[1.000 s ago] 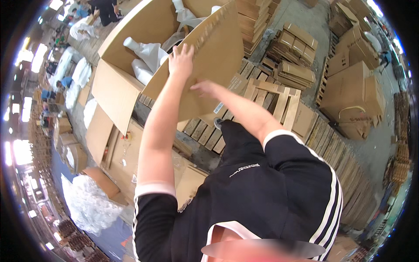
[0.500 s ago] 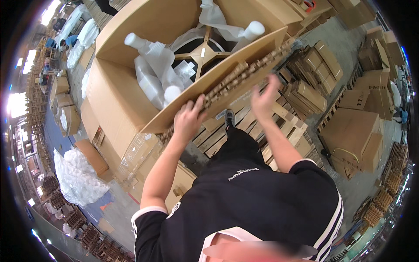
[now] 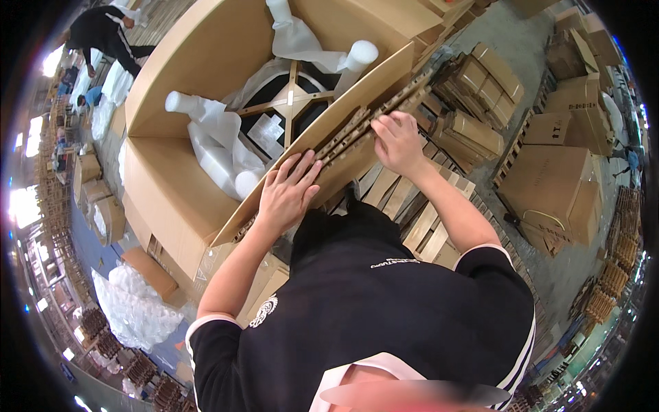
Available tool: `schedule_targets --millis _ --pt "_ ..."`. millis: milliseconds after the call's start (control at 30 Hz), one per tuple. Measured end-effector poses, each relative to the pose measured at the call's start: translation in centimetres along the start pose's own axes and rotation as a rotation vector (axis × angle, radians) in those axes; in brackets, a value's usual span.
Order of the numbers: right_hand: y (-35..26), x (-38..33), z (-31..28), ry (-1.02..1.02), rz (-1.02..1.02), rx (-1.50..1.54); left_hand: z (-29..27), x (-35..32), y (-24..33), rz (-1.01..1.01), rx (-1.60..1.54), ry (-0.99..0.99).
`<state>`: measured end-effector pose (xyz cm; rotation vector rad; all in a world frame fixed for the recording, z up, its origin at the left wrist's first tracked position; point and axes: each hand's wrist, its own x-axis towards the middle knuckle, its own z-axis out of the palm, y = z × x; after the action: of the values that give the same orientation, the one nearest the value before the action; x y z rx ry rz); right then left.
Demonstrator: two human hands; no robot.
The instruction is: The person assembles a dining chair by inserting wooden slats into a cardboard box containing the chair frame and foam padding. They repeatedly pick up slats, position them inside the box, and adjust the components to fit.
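Note:
A large open cardboard box (image 3: 168, 165) stands in front of me, its near flap (image 3: 347, 103) slanting toward my body. Brown cardboard pieces with notched edges (image 3: 350, 137) stand along the near side of that flap. My left hand (image 3: 292, 194) grips their upper edge at the left, fingers laid over it and somewhat apart. Farther right, my right hand (image 3: 400, 144) has its fingers curled over the same notched pieces. Inside the box, a cross-shaped wooden frame (image 3: 292, 101) lies over dark round parts. White foam wrapping (image 3: 213, 123) surrounds it, and a clear packet (image 3: 266, 134) rests near the frame.
A wooden pallet (image 3: 429, 226) lies below my right forearm. Flattened cardboard stacks (image 3: 480, 82) and large closed boxes (image 3: 549, 182) stand to the right. Crumpled plastic wrap (image 3: 134, 305) lies at the left. Another person in dark clothes (image 3: 103, 34) bends over at the far left.
My right hand has come from free air onto the notched cardboard pieces. My left hand stays on them. The view has shifted, and the person at far left shows more fully.

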<state>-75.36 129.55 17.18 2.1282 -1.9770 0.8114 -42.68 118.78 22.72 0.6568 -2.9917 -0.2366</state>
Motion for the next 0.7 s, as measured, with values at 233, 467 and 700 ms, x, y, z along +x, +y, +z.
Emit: schedule_targets --millis 233,467,700 --pt "-7.9 -3.7 -8.3 -0.490 -0.028 -0.170 -1.4 0.2 0.8 0.022 -0.003 0.038" --pt "-12.6 -2.6 -5.5 -0.583 -0.171 0.018 -2.0 0.4 -0.4 0.141 -0.135 -0.067" --pt "-1.9 2.2 -36.4 -0.563 0.456 -0.135 -12.7 -4.2 -0.1 0.520 -1.274 -0.453"
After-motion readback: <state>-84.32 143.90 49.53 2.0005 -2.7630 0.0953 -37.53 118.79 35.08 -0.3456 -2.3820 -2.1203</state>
